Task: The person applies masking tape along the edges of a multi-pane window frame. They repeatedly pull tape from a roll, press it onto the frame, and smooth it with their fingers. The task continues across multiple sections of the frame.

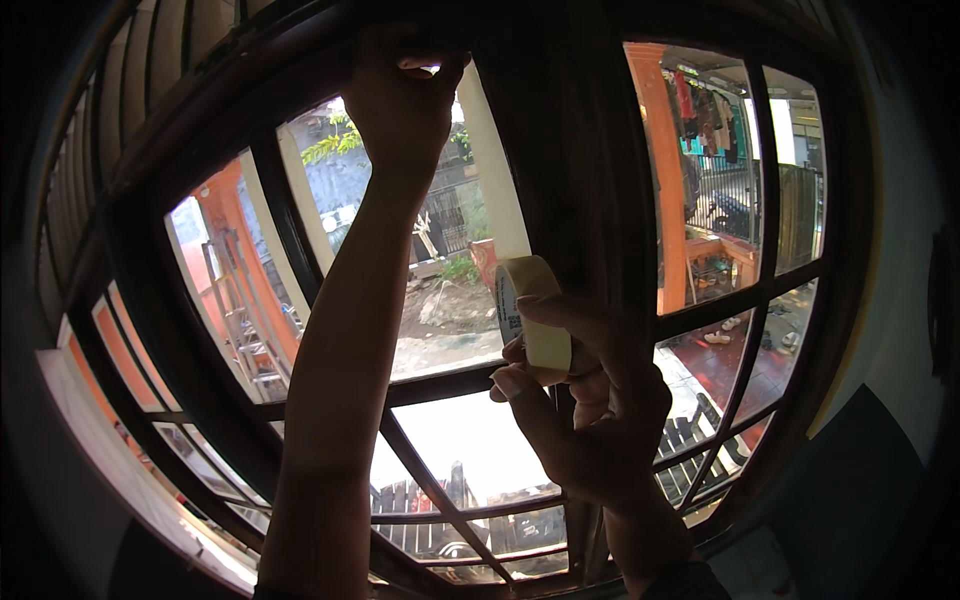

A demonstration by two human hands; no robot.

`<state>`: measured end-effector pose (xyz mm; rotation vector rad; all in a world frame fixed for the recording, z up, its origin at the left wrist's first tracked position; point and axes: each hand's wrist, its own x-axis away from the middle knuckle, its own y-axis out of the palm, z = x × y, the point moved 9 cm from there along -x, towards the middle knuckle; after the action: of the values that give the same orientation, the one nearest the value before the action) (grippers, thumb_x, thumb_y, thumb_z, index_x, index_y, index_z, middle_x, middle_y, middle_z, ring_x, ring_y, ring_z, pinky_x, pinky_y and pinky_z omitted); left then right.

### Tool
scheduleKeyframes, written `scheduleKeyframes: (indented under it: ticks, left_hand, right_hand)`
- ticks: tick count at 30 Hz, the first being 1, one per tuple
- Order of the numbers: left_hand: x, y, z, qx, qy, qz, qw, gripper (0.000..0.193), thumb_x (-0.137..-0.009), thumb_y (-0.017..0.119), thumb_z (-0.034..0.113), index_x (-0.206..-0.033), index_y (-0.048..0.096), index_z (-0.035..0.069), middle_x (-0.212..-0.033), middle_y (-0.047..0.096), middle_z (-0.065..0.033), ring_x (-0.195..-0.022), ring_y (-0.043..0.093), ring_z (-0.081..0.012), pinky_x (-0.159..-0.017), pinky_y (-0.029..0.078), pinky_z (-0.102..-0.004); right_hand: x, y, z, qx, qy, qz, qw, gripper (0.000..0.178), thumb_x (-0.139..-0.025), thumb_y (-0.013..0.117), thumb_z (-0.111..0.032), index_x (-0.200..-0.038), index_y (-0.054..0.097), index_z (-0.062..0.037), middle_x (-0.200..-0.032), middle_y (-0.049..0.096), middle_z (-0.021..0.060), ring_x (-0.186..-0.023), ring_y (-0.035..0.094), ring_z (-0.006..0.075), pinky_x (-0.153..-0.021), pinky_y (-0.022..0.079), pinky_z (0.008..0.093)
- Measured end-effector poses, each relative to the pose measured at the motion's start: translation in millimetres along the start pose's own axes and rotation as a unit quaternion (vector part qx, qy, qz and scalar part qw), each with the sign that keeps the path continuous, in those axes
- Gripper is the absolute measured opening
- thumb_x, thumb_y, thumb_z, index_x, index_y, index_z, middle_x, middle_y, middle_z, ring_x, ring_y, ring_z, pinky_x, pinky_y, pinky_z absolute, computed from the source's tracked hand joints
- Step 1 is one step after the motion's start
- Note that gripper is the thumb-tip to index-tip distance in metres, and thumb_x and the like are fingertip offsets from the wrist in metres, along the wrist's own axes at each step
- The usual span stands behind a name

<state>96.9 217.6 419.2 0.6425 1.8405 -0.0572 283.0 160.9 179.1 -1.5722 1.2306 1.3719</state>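
A roll of pale yellow masking tape (pixel 548 335) is gripped in my right hand (pixel 600 410), with thumb and fingers around its sides. From the roll a pale tape strip (pixel 497 170) runs up along the right side of a window pane to the dark frame's top. There my left hand (pixel 405 105) reaches up, its fingertips closed at the strip's upper end; the shadow partly hides them. Similar pale strips (pixel 303 190) line the edges of the neighbouring panes.
Dark wooden window frames (pixel 580 150) with crossbars surround me. Through the glass show a ladder (pixel 240 310), an orange post (pixel 655 180), hanging clothes (pixel 708 115) and slatted benches (pixel 425 500). Louvred slats (pixel 120 90) are at upper left, a pale sill (pixel 130 460) at lower left.
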Motion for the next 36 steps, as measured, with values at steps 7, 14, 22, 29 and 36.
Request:
scheduleKeyframes:
  ticks: [7, 14, 22, 29, 36]
  left_hand:
    - [-12, -12, 17, -0.052, -0.033, 0.009, 0.998, 0.045, -0.073, 0.105, 0.028, -0.098, 0.075, 0.006, -0.083, 0.081, -0.0074, -0.078, 0.08, -0.0211, -0.081, 0.064, -0.0334]
    - [-4, -26, 5, 0.05, -0.071, -0.009, 0.996, 0.019, -0.094, 0.086, 0.014, -0.11, 0.078, 0.008, -0.097, 0.08, -0.0107, -0.082, 0.08, -0.0259, -0.077, 0.063, -0.0373]
    - [22, -21, 43, -0.126, 0.113, -0.141, 0.975, 0.046, -0.087, 0.073, -0.004, -0.129, 0.08, 0.015, -0.12, 0.07, -0.0066, -0.098, 0.068, -0.0262, -0.097, 0.058, -0.0433]
    - [19, -19, 51, -0.155, 0.136, -0.154, 0.966, 0.048, -0.084, 0.075, -0.001, -0.131, 0.079, 0.011, -0.121, 0.069, -0.0082, -0.105, 0.065, -0.0278, -0.093, 0.057, -0.0443]
    - [21, -13, 52, -0.174, 0.097, -0.166, 0.966, 0.052, -0.087, 0.073, 0.0, -0.136, 0.077, 0.016, -0.126, 0.066, -0.0087, -0.111, 0.064, -0.0298, -0.097, 0.052, -0.0475]
  right_hand:
    - [-3, -2, -8, -0.025, 0.004, 0.008, 1.0, 0.055, -0.091, 0.082, 0.009, -0.142, 0.061, 0.0003, -0.107, 0.077, 0.0163, -0.1, 0.08, 0.0209, -0.087, 0.068, 0.0336]
    - [-10, 1, -12, -0.092, 0.059, 0.011, 0.994, 0.05, -0.089, 0.087, 0.004, -0.136, 0.07, -0.0002, -0.124, 0.076, 0.0203, -0.116, 0.078, 0.0278, -0.095, 0.068, 0.0384]
    - [-8, 8, -7, -0.077, 0.071, -0.002, 0.995, 0.048, -0.091, 0.088, 0.001, -0.135, 0.069, -0.0002, -0.125, 0.075, 0.0205, -0.118, 0.077, 0.0267, -0.097, 0.067, 0.0386]
    - [-5, 13, -5, -0.05, 0.065, -0.015, 0.996, 0.05, -0.092, 0.082, 0.007, -0.138, 0.065, 0.0, -0.116, 0.076, 0.0172, -0.11, 0.078, 0.0217, -0.093, 0.068, 0.0358]
    - [-5, 15, -6, -0.044, 0.052, -0.005, 0.998, 0.051, -0.093, 0.08, 0.009, -0.14, 0.063, -0.0001, -0.112, 0.075, 0.0159, -0.106, 0.078, 0.0203, -0.09, 0.068, 0.0349]
